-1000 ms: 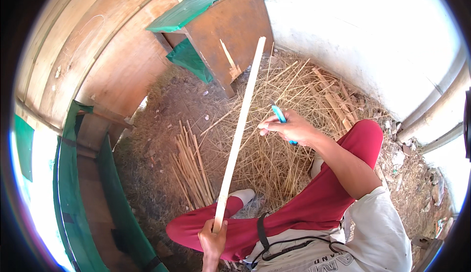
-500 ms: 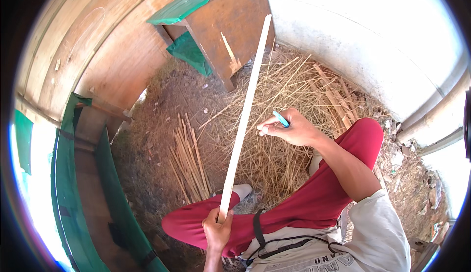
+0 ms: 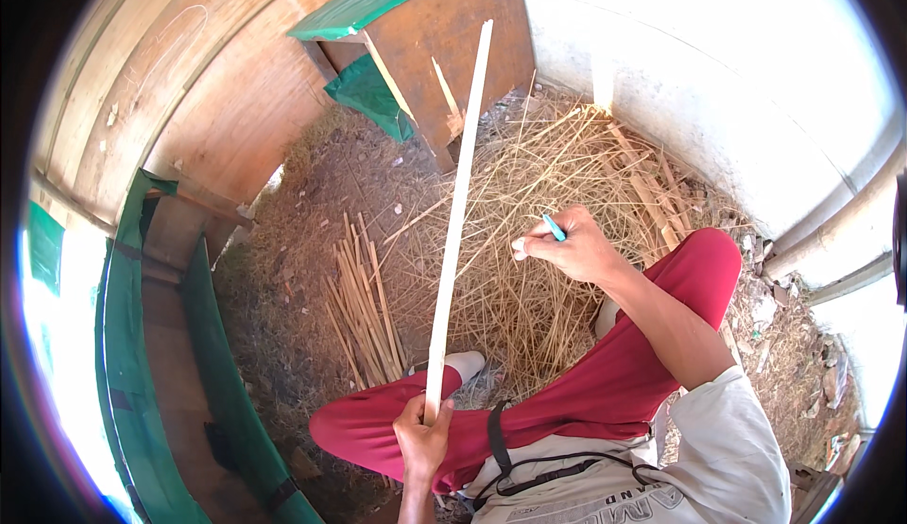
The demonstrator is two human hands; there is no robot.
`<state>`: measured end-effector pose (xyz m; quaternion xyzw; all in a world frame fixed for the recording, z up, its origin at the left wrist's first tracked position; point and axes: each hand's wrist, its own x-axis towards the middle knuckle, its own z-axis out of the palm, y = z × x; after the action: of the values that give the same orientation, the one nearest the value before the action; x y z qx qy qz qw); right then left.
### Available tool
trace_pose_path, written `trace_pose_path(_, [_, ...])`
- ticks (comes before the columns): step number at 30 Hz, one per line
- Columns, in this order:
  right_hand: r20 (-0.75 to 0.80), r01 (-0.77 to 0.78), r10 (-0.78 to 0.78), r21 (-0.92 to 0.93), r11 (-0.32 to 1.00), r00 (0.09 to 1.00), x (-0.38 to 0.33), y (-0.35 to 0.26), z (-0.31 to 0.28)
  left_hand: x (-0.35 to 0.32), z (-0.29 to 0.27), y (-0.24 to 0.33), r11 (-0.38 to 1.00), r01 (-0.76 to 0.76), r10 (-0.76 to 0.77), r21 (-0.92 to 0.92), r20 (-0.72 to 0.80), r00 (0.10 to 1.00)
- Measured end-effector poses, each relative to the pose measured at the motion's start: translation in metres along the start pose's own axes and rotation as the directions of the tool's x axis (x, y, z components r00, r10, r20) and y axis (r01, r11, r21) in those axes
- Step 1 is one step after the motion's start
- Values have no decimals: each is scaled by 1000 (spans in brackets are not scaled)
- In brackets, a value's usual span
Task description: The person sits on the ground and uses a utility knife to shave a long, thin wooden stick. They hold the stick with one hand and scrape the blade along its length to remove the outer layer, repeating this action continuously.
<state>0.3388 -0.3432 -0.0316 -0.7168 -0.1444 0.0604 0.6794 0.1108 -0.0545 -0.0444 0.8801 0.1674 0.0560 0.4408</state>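
My left hand (image 3: 422,439) is closed around the lower end of a long pale strip of split bamboo (image 3: 456,212). The strip stands up and away from me, leaning slightly right, its far end in front of the brown cabinet. My right hand (image 3: 574,246) is closed with the fingers pinched, to the right of the strip and apart from it. A slim turquoise tool (image 3: 555,228) sticks out above its thumb and forefinger; the rest of it is hidden in the hand, so I cannot tell its kind.
Thin straw-like shavings (image 3: 529,288) cover the floor ahead of me. A bundle of narrow strips (image 3: 364,307) lies to their left, thicker bamboo pieces (image 3: 647,193) to their right. Beyond stands a brown wooden cabinet (image 3: 406,61) with a green top. A green-covered bench (image 3: 203,335) is at left.
The bamboo strip's far end has swung left. My right hand has shifted slightly right, away from the strip, still holding the turquoise tool.
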Motion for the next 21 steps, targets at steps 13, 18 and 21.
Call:
trace_pose_path(13, [5,150,-151,-109,983,989,2,-2,7,3,9,-8,999,29,-27,-25,44,999])
trace_pose_path(18, [3,51,-51,-146,988,999,4,1,9,3,9,-7,997,37,-35,-60,37,999])
trace_pose_path(21, [-55,44,-49,-80,996,997,3,2,13,4,8,-4,997,32,-30,-65,37,999])
